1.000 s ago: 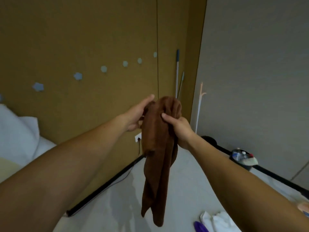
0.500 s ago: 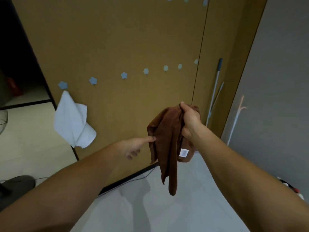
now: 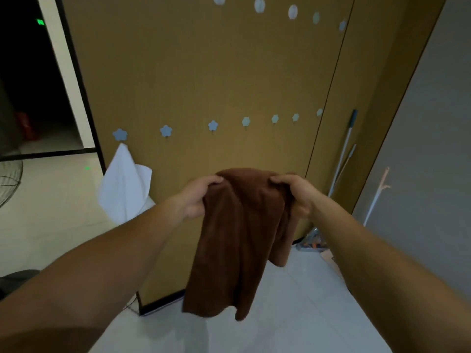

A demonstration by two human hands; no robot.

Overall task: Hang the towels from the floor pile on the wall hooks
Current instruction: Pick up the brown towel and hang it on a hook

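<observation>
A brown towel (image 3: 237, 240) hangs spread between my two hands in front of the ochre wall. My left hand (image 3: 198, 197) grips its top left edge and my right hand (image 3: 295, 194) grips its top right edge. Above them a row of pale blue flower-shaped hooks runs across the wall; the leftmost hook (image 3: 119, 135) holds a white towel (image 3: 125, 184), and the hook beside it (image 3: 166, 130) and the third one (image 3: 213, 125) are bare. A second row of hooks (image 3: 259, 4) sits near the top.
A mop handle (image 3: 344, 151) and a thinner pole lean in the corner right of the wall panel. A white coat-stand-like rod (image 3: 377, 194) stands by the grey wall. A dark doorway (image 3: 33, 80) opens at left, with a fan (image 3: 7, 182) at its edge.
My left hand, pointing beside the towel before, has taken hold of its top edge. The towel is now spread wide between both hands, and the view has tilted up toward the hooks.
</observation>
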